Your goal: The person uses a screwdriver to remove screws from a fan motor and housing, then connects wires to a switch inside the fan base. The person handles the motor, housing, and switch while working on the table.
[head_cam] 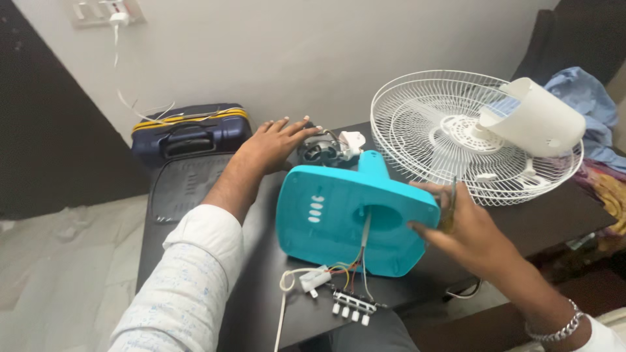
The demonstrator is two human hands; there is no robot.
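A turquoise fan base (339,215) lies tipped on a dark table (561,218), its underside facing me. Wires run out of its central hole to a white switch block (351,305) and a small white plug part (313,279). My right hand (460,225) grips the base's right edge and also holds a thin tool between the fingers. My left hand (274,145) rests flat with fingers spread beside the grey fan motor (324,151), which lies behind the base's neck.
A white wire fan guard (417,120) lies at the back right with a white plastic motor cover (538,120) on it. A dark blue suitcase (189,133) stands by the wall at left. Clothes are piled at far right.
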